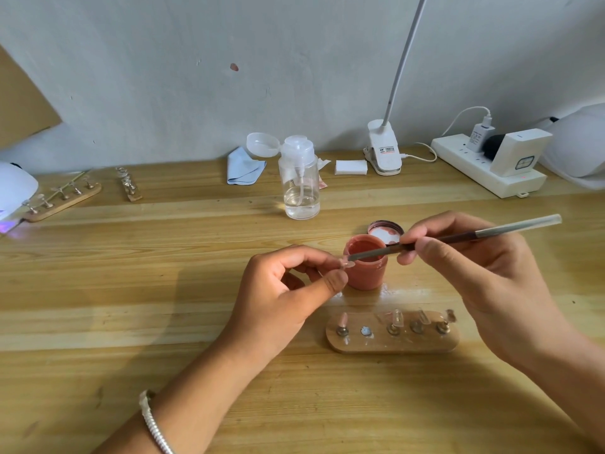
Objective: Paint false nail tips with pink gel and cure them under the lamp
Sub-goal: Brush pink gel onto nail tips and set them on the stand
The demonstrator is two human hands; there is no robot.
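A: Left fingers?
B: Left hand [288,290], thumb and fingertips pinching a small clear false nail tip [347,264], right in front of the open pink gel jar [366,270].
A: Right?
B: Right hand [474,276], fingers gripping a thin dark brush with a silver ferrule [458,238]. The bristle end is at the nail tip.
A: Around that?
B: Round jar lid [385,231] just behind the jar. Oval wooden holder [393,342] nearer the person, with one pink tip [342,321] at its left end. White curing lamp [14,188] far left on the light wooden table [131,290].
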